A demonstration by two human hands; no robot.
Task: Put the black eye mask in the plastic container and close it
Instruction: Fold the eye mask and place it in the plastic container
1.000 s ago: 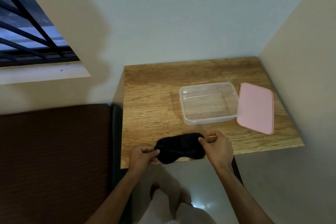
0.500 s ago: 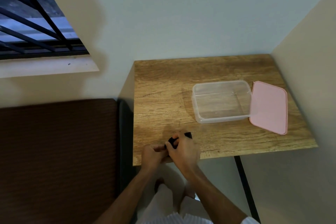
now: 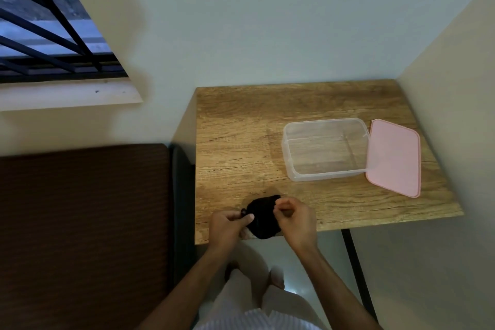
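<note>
black eye mask sat bunched at the desk near edge, pinched on both sides: left hand at 9 o'clock, right hand at 3 o'clock. plastic container stood open toward 1 o'clock, well apart, pink lid touching its right side. could spring open or snag the rim if carried loosely folded. strap mostly hidden; fold shape lost in the dark.
</note>
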